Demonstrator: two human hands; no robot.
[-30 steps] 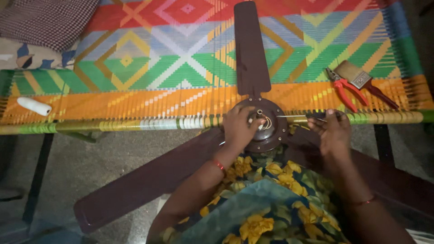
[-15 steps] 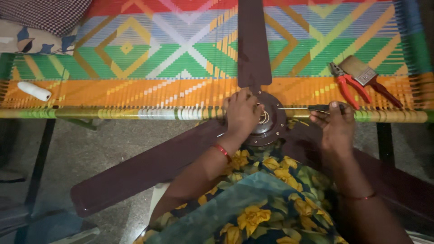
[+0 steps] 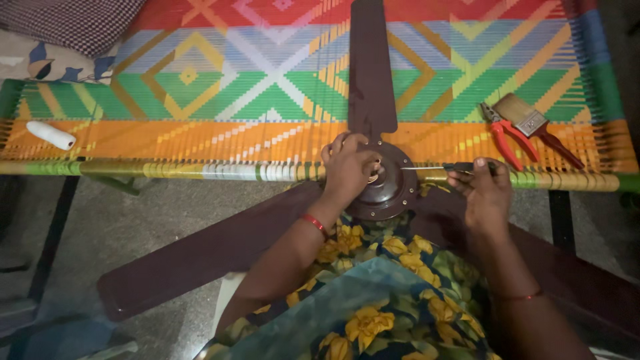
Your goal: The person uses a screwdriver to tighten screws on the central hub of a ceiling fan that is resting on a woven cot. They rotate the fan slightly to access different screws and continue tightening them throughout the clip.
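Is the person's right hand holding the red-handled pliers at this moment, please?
No, the red-handled pliers lie on the woven cot beside a paintbrush, while the right hand holds a screwdriver.

Woven cot (image 3: 200, 93) w/ bright geometric pattern. On it: red pliers (image 3: 505, 138) & paintbrush (image 3: 530, 124) at right, white roll (image 3: 51, 135) at left edge, checked cloth (image 3: 73, 23) top-left corner.

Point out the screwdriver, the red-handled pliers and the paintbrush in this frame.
screwdriver (image 3: 427, 167): head view, on its thin metal shaft.
red-handled pliers (image 3: 505, 138): head view, on a red handle.
paintbrush (image 3: 531, 123): head view, on its metal ferrule.
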